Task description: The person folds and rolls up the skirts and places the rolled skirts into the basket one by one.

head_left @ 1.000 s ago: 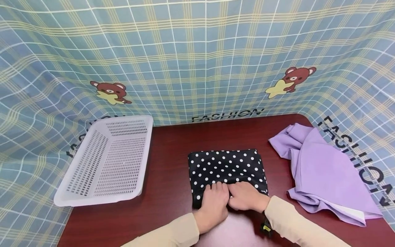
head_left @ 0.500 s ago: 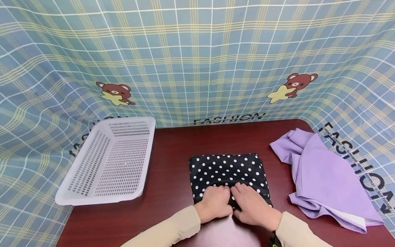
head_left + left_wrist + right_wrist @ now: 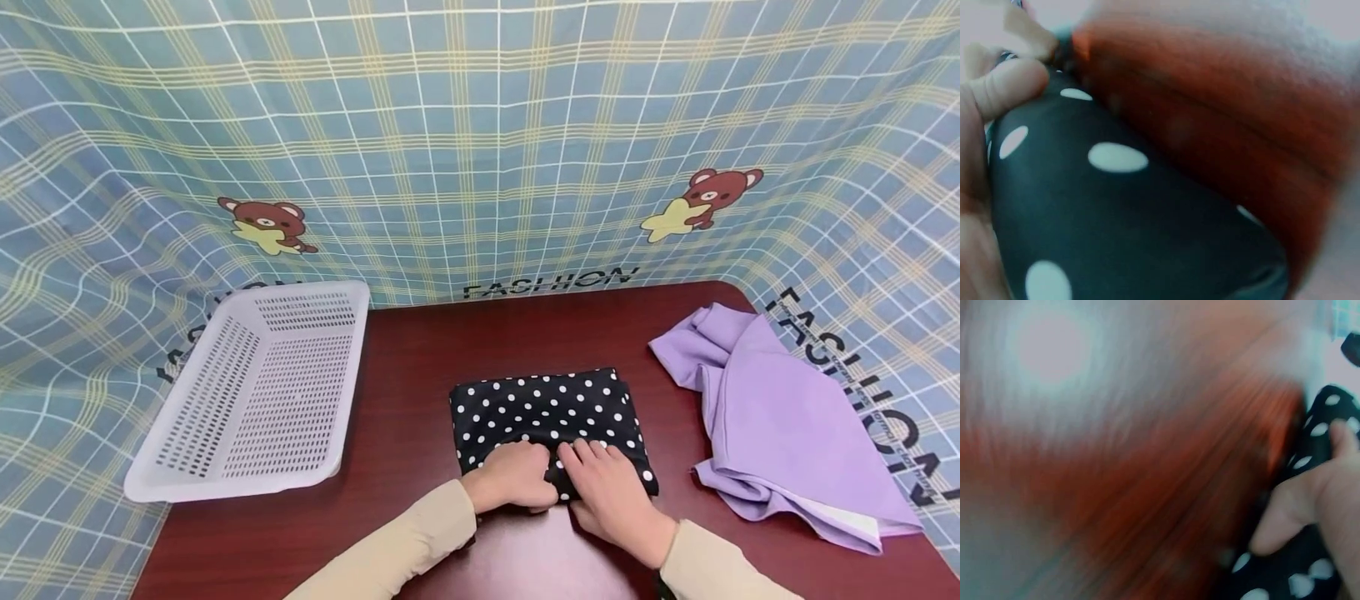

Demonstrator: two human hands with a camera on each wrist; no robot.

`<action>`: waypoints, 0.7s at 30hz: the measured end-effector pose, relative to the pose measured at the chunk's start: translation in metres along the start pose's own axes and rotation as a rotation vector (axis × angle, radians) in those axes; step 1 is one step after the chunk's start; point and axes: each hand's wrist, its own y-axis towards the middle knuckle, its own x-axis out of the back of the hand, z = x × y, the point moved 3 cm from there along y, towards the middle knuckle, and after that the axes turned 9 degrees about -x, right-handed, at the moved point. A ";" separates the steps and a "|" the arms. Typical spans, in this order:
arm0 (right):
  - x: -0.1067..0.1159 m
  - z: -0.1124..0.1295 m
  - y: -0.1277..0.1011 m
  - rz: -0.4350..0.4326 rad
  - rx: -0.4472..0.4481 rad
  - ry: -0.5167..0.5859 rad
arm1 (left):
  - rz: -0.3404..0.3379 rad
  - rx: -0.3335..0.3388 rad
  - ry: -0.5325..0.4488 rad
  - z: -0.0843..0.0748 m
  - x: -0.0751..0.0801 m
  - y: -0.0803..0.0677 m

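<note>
Gripping the near edge of the folded black cloth with white polka dots (image 3: 547,412), the left hand (image 3: 510,485) and the right hand (image 3: 611,493) sat side by side at the lower centre of the head view, knuckles almost touching. The left hand's fingers were curled over the cloth's front edge; the left wrist view showed its thumb (image 3: 1007,87) pressed against the dotted fabric, with the dark red wooden table (image 3: 420,358) behind. The right hand's fingers were bent onto the same edge just to the right, and its thumb (image 3: 1291,512) lay along the cloth's side in the right wrist view (that picture was badly blurred, so little more could be told). The cloth lay flat on the table in the centre of the frame, a squarish bundle. Left of it, well apart, stood a white perforated plastic basket (image 3: 255,392) at the table's left edge. To the right, near but not touching, lay a crumpled lilac cloth (image 3: 780,425). A blue checked backdrop with brown bear prints (image 3: 480,142) filled the upper frame.
</note>
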 end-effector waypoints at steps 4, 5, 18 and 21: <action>-0.009 -0.005 0.006 0.045 0.009 0.059 | 0.006 -0.040 0.014 0.000 0.002 -0.002; -0.010 -0.006 0.008 0.059 0.010 0.074 | 0.000 -0.043 0.026 -0.001 0.002 -0.004; -0.016 -0.016 0.026 0.339 -0.075 0.282 | -0.339 0.123 0.691 -0.032 -0.022 -0.013; -0.017 -0.018 0.027 0.417 -0.097 0.323 | -0.289 0.120 0.678 -0.032 -0.020 -0.009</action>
